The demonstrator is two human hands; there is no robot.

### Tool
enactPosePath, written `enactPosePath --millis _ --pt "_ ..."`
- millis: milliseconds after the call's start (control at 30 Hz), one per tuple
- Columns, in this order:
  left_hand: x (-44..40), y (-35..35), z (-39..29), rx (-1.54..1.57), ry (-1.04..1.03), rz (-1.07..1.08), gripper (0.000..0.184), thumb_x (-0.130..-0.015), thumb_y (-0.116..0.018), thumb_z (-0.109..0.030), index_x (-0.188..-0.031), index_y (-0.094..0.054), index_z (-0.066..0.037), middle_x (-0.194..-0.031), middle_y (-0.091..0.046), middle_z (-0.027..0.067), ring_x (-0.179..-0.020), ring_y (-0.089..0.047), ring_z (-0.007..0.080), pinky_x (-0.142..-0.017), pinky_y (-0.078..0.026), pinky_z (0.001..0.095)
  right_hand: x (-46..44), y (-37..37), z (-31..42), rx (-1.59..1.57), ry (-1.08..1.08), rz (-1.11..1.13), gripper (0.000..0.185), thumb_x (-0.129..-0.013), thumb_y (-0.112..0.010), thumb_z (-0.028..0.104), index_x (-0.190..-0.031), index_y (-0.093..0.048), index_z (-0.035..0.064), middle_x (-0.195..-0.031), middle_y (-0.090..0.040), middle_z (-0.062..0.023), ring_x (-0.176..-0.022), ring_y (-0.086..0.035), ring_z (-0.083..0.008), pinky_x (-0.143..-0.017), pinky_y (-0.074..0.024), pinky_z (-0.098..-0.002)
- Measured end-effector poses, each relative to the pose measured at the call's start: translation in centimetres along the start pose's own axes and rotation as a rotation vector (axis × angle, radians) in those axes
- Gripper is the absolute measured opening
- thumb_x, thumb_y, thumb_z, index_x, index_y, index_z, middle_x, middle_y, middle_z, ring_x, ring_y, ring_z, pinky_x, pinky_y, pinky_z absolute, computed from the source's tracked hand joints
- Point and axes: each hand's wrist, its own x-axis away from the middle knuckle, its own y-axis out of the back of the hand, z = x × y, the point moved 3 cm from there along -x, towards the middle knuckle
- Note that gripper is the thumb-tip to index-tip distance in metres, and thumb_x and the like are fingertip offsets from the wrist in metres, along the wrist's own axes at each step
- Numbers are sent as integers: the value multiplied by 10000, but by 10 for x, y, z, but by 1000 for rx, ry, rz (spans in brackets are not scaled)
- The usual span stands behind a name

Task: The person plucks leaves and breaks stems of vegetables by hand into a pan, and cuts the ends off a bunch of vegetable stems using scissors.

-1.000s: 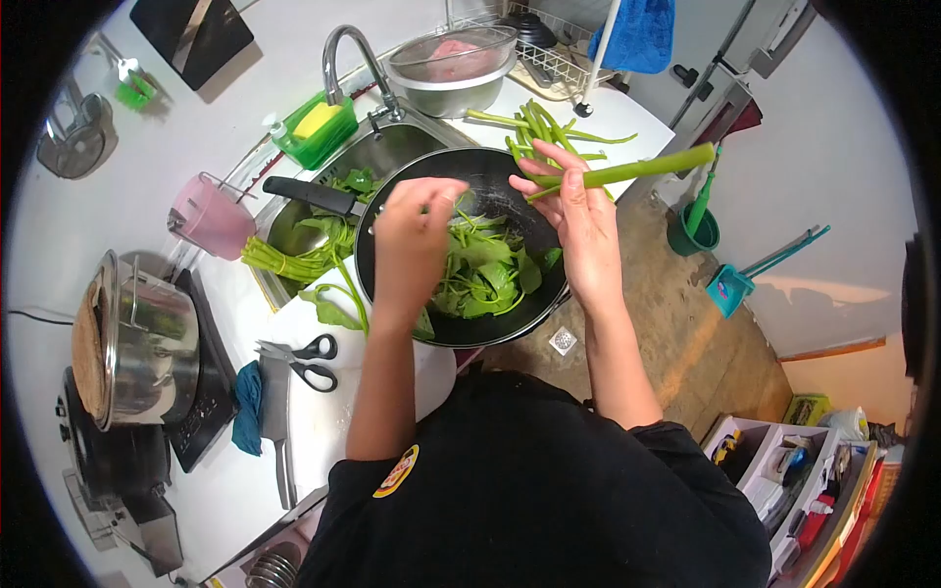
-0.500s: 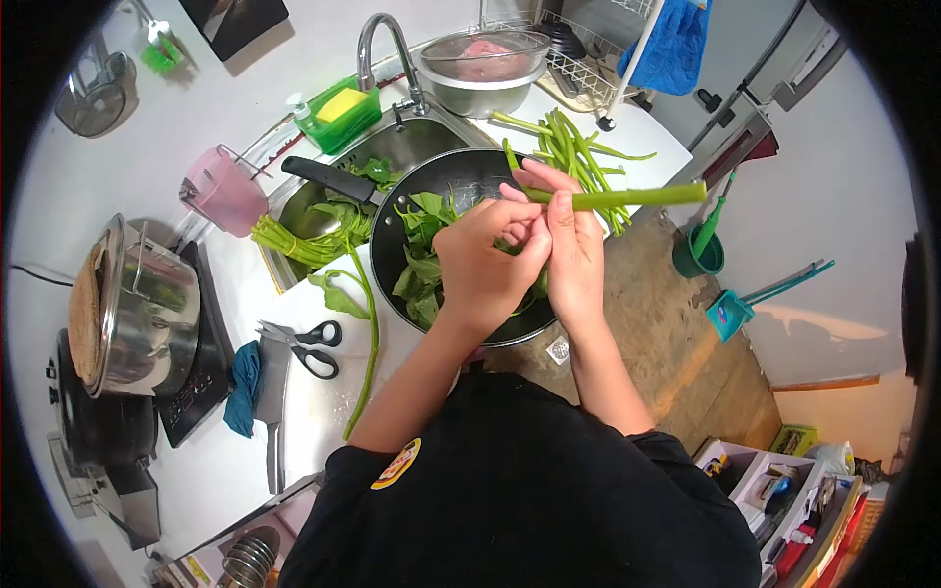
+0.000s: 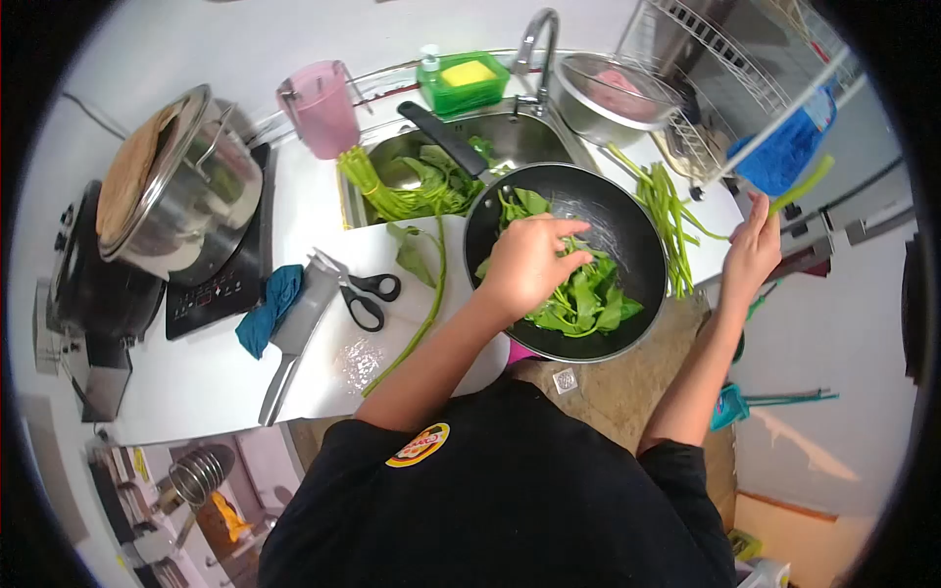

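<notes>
My left hand (image 3: pixel 534 263) hovers over the black frying pan (image 3: pixel 627 338), its thumb and index finger apart with nothing visible between them. Under it in the pan lie green leaves (image 3: pixel 586 294) with short stems. Out to the right, my right hand (image 3: pixel 753 243) grips a thick green stem (image 3: pixel 806 184) that points up and away. Below and left of that hand, a pile of bare stems (image 3: pixel 668 220) rests on the counter. One leafy stalk (image 3: pixel 431 304) lies across the white cutting board (image 3: pixel 333 387), left of the pan.
Black-handled scissors (image 3: pixel 365 294) and a cleaver (image 3: pixel 294 338) lie on the board. Behind is the sink (image 3: pixel 578 147) with a bundle of leafy greens (image 3: pixel 402 191). A metal bowl (image 3: pixel 598 113) with a strainer stands at the back right. A glass-lidded pot (image 3: pixel 211 196) stands left.
My hands, together over the pan before, have separated. The right one has carried the stem out to the right; the left has opened above the leaves. The camera view has turned left.
</notes>
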Motion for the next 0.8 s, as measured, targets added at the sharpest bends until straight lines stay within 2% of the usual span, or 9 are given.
enactPosePath --millis 133,233,300,400,467,567,667,767,800 --pt "7 57 36 52 260 -151 251 -733 -696 -152 -958 -675 -41 -827 -675 114 -675 -638 167 -643 -498 275 -48 -50 -57 516 25 223 396 -867 -500 409 -1028 -622 68 -930 -637 -213 -894 -606 -378 -785 -468 -432" --pt "11 119 76 -49 292 -396 205 -747 -667 -142 -926 -683 -45 -739 -667 89 -647 -629 180 -637 -491 280 -56 -106 -106 548 7 401 397 -805 -568 397 -988 -638 52 -978 -620 -235 -979 -573 -393 -822 -452 -454" --pt "21 153 97 -271 279 -439 192 -757 -661 -162 -905 -685 -42 -717 -661 97 -642 -629 194 -635 -490 292 -53 -135 -123 575 -11 562 401 -772 -604 370 -1007 -631 46 -1009 -611 -238 -978 -576 -386 -828 -457 -441" --pt "35 174 101 -377 593 -296 205 -761 -659 -210 -870 -684 -38 -724 -658 116 -667 -640 229 -640 -493 323 -40 -140 -110 537 -5 555 428 -743 -640 352 -993 -625 5 -975 -611 -260 -951 -583 -385 -818 -458 -446" --pt "46 161 87 -423 634 -54 220 -758 -655 -231 -856 -681 -36 -725 -655 127 -687 -643 252 -643 -492 341 -36 -141 -115 569 88 405 427 -757 -634 340 -1013 -627 -2 -939 -615 -253 -913 -588 -392 -805 -456 -452" --pt "77 123 80 -471 672 250 296 -724 -671 -271 -881 -684 -20 -730 -654 144 -637 -631 253 -619 -480 337 -29 -129 -81 353 228 409 380 -782 -632 287 -1053 -625 22 -932 -623 -202 -837 -606 -364 -759 -468 -419" --pt "97 95 75 -501 562 213 315 -704 -679 -271 -864 -677 1 -744 -659 153 -631 -627 280 -638 -486 338 5 -106 6 54 297 440 315 -807 -625 205 -1077 -620 41 -873 -617 -145 -705 -597 -265 -673 -470 -352" --pt "90 108 74 -306 554 115 291 -719 -673 -240 -878 -674 3 -750 -659 154 -640 -635 240 -648 -491 321 56 -89 85 -174 372 501 238 -807 -619 81 -1043 -623 47 -841 -593 -98 -605 -515 -141 -574 -435 -262" --pt "86 119 71 -192 600 114 265 -763 -660 -210 -910 -674 9 -759 -668 113 -626 -621 164 -608 -481 288 77 -88 104 -293 426 513 236 -799 -613 54 -1035 -624 51 -860 -592 -99 -650 -537 -159 -600 -460 -274"
